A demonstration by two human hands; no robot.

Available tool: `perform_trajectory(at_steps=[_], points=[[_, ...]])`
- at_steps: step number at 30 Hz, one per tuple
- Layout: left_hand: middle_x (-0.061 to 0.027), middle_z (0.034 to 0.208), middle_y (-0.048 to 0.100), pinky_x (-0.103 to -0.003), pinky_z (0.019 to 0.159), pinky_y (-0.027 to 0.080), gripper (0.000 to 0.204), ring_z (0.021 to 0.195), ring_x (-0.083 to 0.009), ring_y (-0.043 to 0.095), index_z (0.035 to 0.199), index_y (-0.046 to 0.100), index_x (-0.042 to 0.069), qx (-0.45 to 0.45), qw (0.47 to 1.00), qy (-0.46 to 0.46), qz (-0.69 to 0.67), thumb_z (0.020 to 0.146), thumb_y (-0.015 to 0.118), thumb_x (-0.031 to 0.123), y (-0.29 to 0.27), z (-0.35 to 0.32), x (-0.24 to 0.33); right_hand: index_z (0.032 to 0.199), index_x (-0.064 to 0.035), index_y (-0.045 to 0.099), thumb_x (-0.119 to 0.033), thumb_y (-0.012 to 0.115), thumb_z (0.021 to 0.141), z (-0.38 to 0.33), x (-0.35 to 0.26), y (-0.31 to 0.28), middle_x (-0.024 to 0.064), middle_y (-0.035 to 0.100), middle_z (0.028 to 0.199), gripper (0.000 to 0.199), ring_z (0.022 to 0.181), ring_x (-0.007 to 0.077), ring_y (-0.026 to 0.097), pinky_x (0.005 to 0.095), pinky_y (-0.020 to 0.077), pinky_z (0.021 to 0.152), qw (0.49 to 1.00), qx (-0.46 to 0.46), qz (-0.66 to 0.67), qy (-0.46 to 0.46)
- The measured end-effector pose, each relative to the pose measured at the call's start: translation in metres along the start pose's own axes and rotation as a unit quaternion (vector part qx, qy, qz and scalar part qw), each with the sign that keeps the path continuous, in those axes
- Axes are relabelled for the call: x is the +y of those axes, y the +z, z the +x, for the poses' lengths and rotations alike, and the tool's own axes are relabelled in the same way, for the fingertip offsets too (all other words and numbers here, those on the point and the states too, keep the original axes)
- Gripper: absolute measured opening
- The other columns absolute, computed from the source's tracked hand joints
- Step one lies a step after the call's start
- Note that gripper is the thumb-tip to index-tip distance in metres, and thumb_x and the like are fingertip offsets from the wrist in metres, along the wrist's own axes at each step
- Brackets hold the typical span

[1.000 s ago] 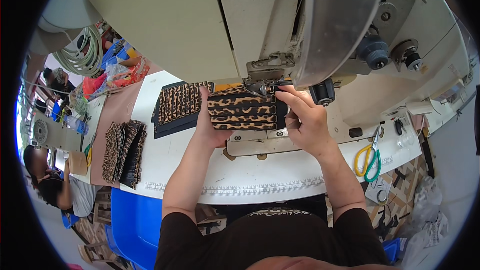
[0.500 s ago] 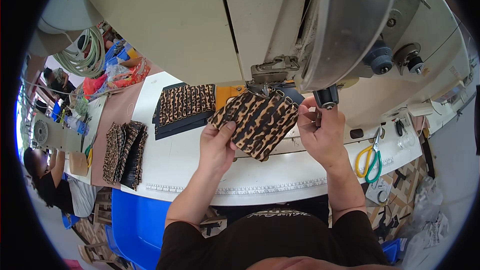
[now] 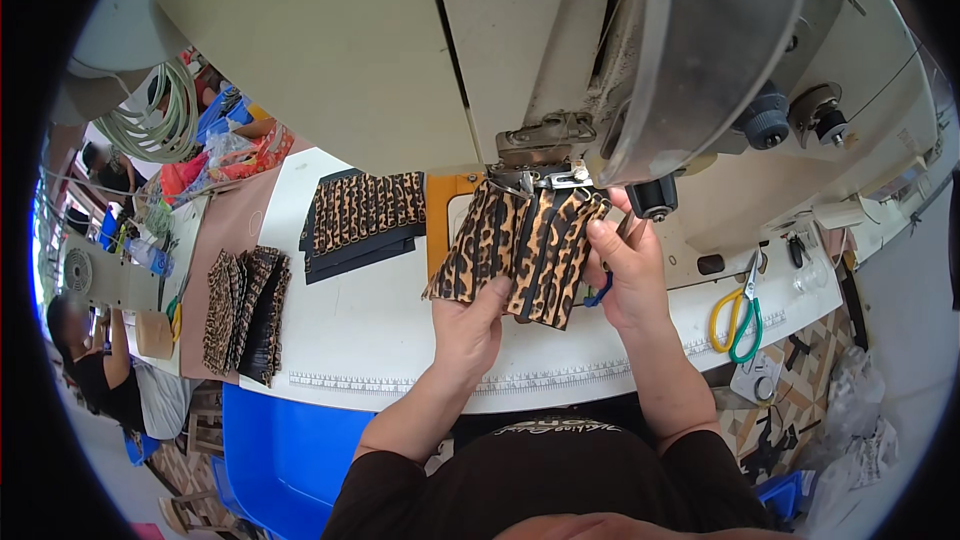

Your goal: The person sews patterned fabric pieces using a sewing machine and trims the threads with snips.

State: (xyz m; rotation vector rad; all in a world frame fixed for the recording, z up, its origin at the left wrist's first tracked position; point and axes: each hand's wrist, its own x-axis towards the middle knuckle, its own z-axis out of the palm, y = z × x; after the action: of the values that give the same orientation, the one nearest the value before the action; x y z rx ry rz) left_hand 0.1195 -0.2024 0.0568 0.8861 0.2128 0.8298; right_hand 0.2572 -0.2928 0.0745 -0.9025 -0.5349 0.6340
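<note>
My left hand [image 3: 468,325] grips the leopard-print piece [image 3: 515,250] from below, my right hand [image 3: 622,270] pinches its right edge; both hold it taut under the sewing machine's presser foot [image 3: 540,176], above the white surface [image 3: 370,330].

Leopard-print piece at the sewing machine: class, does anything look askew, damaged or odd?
Nothing stands out. The leopard-print piece is held tilted under the presser foot by the left hand and right hand. Stacks of matching pieces lie tidy on the white table.
</note>
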Motion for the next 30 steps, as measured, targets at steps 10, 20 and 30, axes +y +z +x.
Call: perform_trajectory(at_steps=[10, 20, 30], points=[[-0.0096, 0.089, 0.060, -0.016, 0.041, 0.040, 0.025, 0.048, -0.0059, 0.048, 0.107, 0.048, -0.001, -0.046, 0.940, -0.213, -0.262, 0.087, 0.044, 0.013, -0.046, 0.026, 0.013, 0.075, -0.0040, 0.053, -0.005, 0.059, 0.078, 0.021, -0.024, 0.010, -0.0055, 0.047, 0.062, 0.007, 0.052, 0.0014, 0.038, 0.0171, 0.0284, 0.045, 0.952, 0.094, -0.236, -0.172], [-0.0100, 0.091, 0.060, -0.019, 0.042, 0.046, 0.020, 0.061, -0.0113, 0.058, 0.103, 0.051, 0.000, 0.044, 0.999, 0.002, 0.003, 0.083, 0.051, 0.004, -0.009, -0.008, -0.004, 0.082, 0.0005, 0.055, -0.009, 0.058, 0.081, 0.005, -0.039, 0.007, 0.0013, 0.051, 0.071, 0.011, 0.049, 0.0028, 0.037, 0.0182, 0.0324, 0.044, 0.828, 0.017, -0.439, -0.349], [-0.0093, 0.094, 0.057, -0.022, 0.048, 0.048, 0.025, 0.069, -0.0127, 0.058, 0.108, 0.045, 0.000, 0.015, 0.997, 0.039, 0.063, 0.084, 0.049, 0.006, 0.012, -0.013, -0.012, 0.113, 0.0000, 0.042, -0.001, 0.052, 0.084, -0.022, 0.005, 0.005, 0.0074, 0.056, 0.094, 0.031, 0.077, 0.0062, 0.054, 0.0171, 0.0445, 0.066, 0.986, -0.023, -0.109, -0.126]])
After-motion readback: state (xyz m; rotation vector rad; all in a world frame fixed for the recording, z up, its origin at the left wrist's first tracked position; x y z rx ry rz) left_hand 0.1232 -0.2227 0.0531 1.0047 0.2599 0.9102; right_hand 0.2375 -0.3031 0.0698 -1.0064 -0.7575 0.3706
